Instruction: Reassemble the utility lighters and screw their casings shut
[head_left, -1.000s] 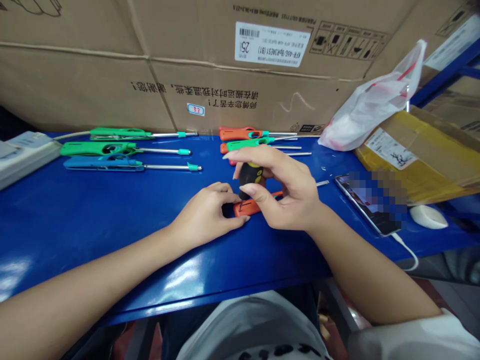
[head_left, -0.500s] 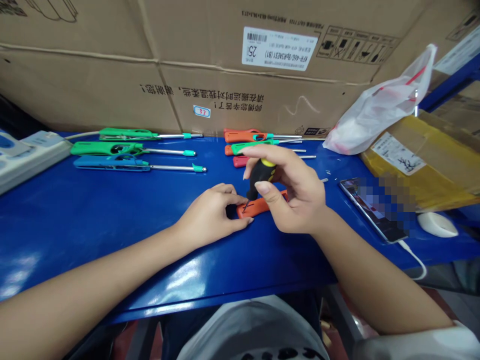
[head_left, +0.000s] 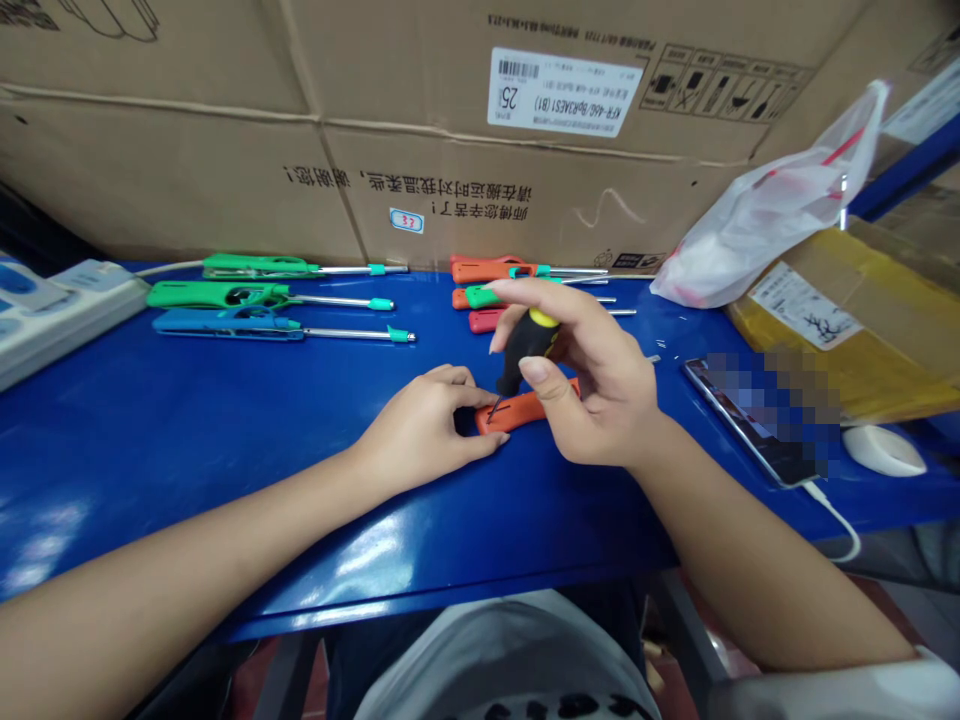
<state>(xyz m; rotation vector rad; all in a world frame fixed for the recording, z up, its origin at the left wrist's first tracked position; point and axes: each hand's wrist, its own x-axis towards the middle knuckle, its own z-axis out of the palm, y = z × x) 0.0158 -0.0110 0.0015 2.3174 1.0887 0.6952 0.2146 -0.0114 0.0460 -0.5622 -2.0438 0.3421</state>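
An orange long-nosed lighter (head_left: 517, 409) lies flat on the blue table, its front part hidden behind my right hand. My left hand (head_left: 420, 425) grips its rear end between thumb and fingers. In my right hand (head_left: 596, 385) is a short screwdriver (head_left: 525, 350) with a black and yellow handle, tilted, its tip touching the lighter's body near the rear end. Beyond my hands, to the right, lie several red, orange and green lighters (head_left: 499, 270). Further left, two green lighters (head_left: 217, 295) and a blue lighter (head_left: 225, 325) lie in a row with metal tubes pointing right.
A large cardboard box (head_left: 420, 140) walls off the back of the blue table (head_left: 360, 560). At left stands a white power strip (head_left: 75, 310). On the right are a plugged-in phone (head_left: 750, 425), a white mouse (head_left: 885, 450), a plastic bag (head_left: 750, 225) and a taped parcel (head_left: 870, 320).
The view has shifted slightly. The screwdriver handle looks slightly turned in my right hand; its tip stays on the lighter. My left hand keeps its hold.
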